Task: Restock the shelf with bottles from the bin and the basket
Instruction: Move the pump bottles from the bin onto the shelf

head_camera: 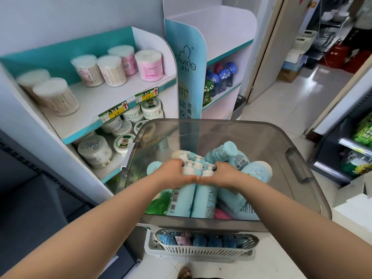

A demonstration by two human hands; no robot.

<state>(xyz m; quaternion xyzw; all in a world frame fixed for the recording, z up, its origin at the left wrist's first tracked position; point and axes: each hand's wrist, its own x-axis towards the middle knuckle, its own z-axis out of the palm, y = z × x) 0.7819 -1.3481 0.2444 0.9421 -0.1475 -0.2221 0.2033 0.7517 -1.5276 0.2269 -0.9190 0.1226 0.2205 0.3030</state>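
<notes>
A smoky clear plastic bin (pixel 298 168) in front of me holds several light blue bottles with white pump caps. My left hand (pixel 173 173) grips one blue bottle (pixel 182 200) just below its cap. My right hand (pixel 226 174) grips the neighbouring blue bottle (pixel 204 202) the same way, knuckles touching the left hand. More blue bottles (pixel 223 152) lie loose behind and beside them. Below the bin sits a white slatted basket (pixel 203 252) with dark blue bottles inside. The white and teal shelf unit (pixel 227 51) stands behind the bin, its top tier bare.
To the left, a second shelf (pixel 112 91) carries cotton swab tubs above and round white jars below. Blue mushroom-capped bottles (pixel 221 79) fill the lower tier of the right unit. An open doorway (pixel 302 81) and tiled floor lie right. A dark rack (pixel 350 150) stands far right.
</notes>
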